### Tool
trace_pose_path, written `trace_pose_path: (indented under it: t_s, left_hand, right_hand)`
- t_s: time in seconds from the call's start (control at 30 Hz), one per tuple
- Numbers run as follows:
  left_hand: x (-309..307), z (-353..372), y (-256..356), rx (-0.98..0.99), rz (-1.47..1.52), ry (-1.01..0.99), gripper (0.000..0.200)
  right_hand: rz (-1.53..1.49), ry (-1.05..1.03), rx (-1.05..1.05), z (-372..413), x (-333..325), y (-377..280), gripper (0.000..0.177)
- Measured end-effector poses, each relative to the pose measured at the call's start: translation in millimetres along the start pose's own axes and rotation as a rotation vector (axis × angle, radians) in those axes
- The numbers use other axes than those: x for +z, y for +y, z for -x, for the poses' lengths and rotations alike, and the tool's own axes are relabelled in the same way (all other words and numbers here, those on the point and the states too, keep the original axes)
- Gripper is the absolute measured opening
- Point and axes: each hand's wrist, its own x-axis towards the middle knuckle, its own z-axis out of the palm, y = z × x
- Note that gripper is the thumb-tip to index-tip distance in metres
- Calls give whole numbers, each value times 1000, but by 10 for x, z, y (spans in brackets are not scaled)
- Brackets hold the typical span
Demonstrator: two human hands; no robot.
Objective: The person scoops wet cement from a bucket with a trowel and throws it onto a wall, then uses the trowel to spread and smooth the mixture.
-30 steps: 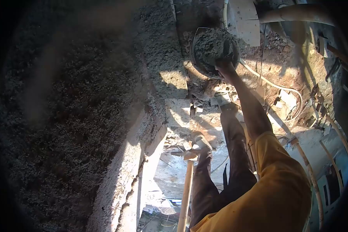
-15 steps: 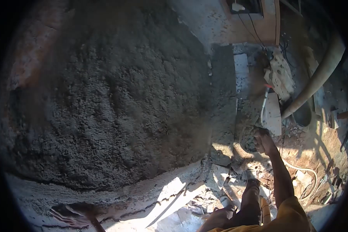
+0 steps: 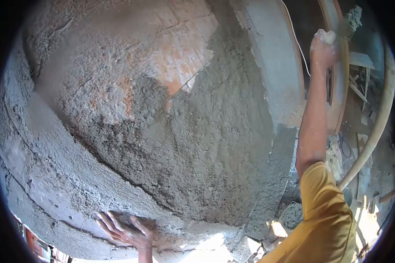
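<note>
My right hand (image 3: 324, 49) is raised at the upper right with its fingers closed around a handle that the hand mostly hides. Just beyond it is a blurred trowel bearing a lump of grey mortar (image 3: 354, 18). My left hand (image 3: 126, 232) lies with fingers spread on the rough grey ledge at the bottom of the wall. Between the hands stretches a wall coated in coarse wet mortar (image 3: 206, 149), with a bare orange-brown patch (image 3: 175, 57) near the top.
A framed opening (image 3: 333, 87) stands behind my right forearm. A thick pale pole or pipe (image 3: 377, 127) curves down the right side. Below it lie boards and rubble. A round container (image 3: 292, 215) of mortar sits near my yellow sleeve (image 3: 324, 206).
The view has shifted up the wall. My right hand has risen from low by the rubble to the upper right, now with mortar beyond it. My left hand remains on the ledge.
</note>
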Motion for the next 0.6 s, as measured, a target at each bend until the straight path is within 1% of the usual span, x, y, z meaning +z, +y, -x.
trace_pose_path:
  t_s: [0.03,0.1,0.13,0.17,0.2,0.23,0.27,0.3,0.33,0.37,0.43,0.5,0.53,0.57,0.6]
  left_hand:
    - [15,5,3,-3,1,-2,69]
    - [40,15,5,-12,-27,6,69]
    - [71,13,12,-23,-30,12,69]
    - [73,36,-3,-30,-37,2,69]
    - [62,45,-14,-33,-39,-7,69]
    - [88,44,-19,-21,-58,13,70]
    - [107,44,-46,-11,-64,41,70]
    - [154,50,-32,-2,-65,69,70]
    - [146,48,-23,-1,-76,76,70]
    - [155,41,-3,-14,-141,95,69]
    - [204,-15,18,62,-99,200,70]
    - [249,21,2,70,-177,197,70]
    - [313,16,-74,165,-148,258,73]
    - [423,-16,-58,217,-149,267,73]
    - [476,17,19,261,-134,257,73]
  right_hand:
    - [18,39,39,113,264,-263,37]
    - [78,-170,253,634,1171,-492,43]
    - [156,-414,264,1046,1633,-613,46]
    - [-10,-749,284,1437,1863,-749,46]
    - [-305,-1130,363,1656,1447,-1054,48]
    - [-461,-1254,-99,1941,982,-1122,48]
    - [-501,-733,-456,2524,447,-1031,46]
    - [-751,-1436,59,2459,-399,-1063,40]
    - [-879,-1511,443,2959,-1049,-723,33]
    - [-772,-1528,370,2875,-1858,-566,27]
    - [-522,-1492,419,3651,-3234,453,28]
    - [53,-1867,528,3738,-4577,1386,38]
    - [252,-1955,657,3870,-5247,2002,39]
    - [448,-2037,793,3898,-5911,2471,41]
    - [658,-2036,777,3751,-6285,2742,41]
